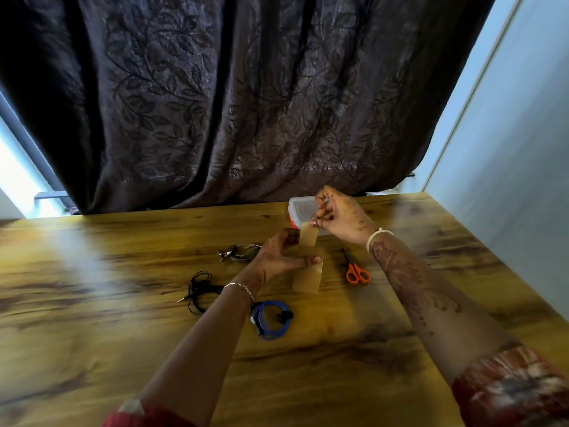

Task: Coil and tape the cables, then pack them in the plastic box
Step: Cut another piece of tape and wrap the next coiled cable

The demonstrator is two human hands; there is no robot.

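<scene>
**A:** Entry 1, hands. State?

**B:** Both are raised above the table (123, 303), far side, near centre. The right hand (338, 217) pinches the top end of a translucent brown tape strip (308, 237) between thumb and fingertips. The left hand (283, 254) is lower and curled onto the same tape strip, with 1 finger stretched across it. It also has a darker brown piece at its thumb; too blurred to tell what it is.

**A:** Strip position?

**B:** It hangs roughly upright from the right hand, and its lower end drops below the left finger.

**A:** Cables?

**B:** 3, all on the table. The blue cable (258, 320) is coiled, just right of the left wrist. The black cable (209, 288) is a loose bunch left of that wrist, plug pointing left. The thin grey cable (243, 252) lies farther back, beside the left hand.

**A:** Box?

**B:** The plastic box (300, 208) sits at the far table edge, partly behind the right hand. I cannot tell whether anything is inside.

**A:** Other items?

**B:** Orange-handled scissors (357, 274) under the right forearm; dark leaf-patterned curtain (246, 103) behind.
</scene>
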